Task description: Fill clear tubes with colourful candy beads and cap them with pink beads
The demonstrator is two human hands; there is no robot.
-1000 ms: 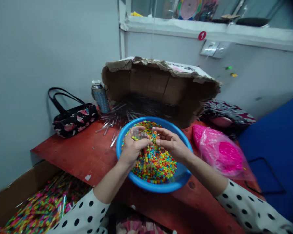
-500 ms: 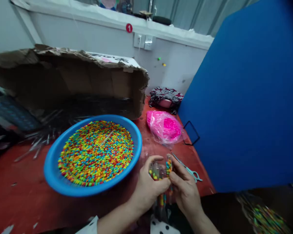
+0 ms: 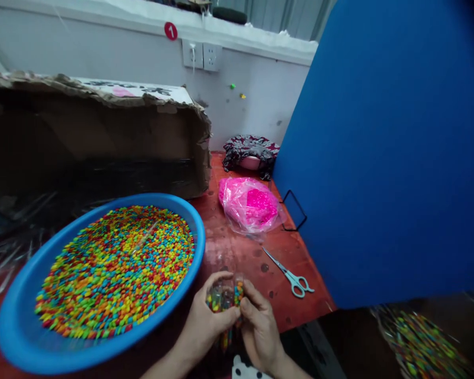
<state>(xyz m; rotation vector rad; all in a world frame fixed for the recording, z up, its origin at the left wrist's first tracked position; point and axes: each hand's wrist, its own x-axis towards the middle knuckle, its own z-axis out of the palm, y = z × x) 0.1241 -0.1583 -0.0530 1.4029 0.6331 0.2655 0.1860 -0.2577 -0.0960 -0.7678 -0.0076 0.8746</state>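
My left hand [image 3: 205,310] is closed around a bundle of clear tubes [image 3: 226,297] filled with small colourful candies. Against the bundle's right side, my right hand [image 3: 260,323] pinches one candy-filled tube [image 3: 239,290] between thumb and fingers. The lower ends of the tubes hang below my hands, partly hidden by them. To the left stands a wide blue basin [image 3: 199,247] full of many-coloured candies [image 3: 118,268], with a thin clear tube lying on top of them. Beyond my right hand lie scissors [image 3: 292,276] with pale blue handles.
A torn cardboard box [image 3: 203,147] holding clear plastic stands behind the basin. A pink-filled plastic bag [image 3: 253,205] and a patterned cloth bundle [image 3: 250,152] lie farther back. A tall blue panel [image 3: 363,173] borders the right edge. More filled tubes [image 3: 426,342] lie lower right.
The view has swung right and closer, so the basin and box sit farther left and the scissors show in full. Both hands keep their hold on the tubes.
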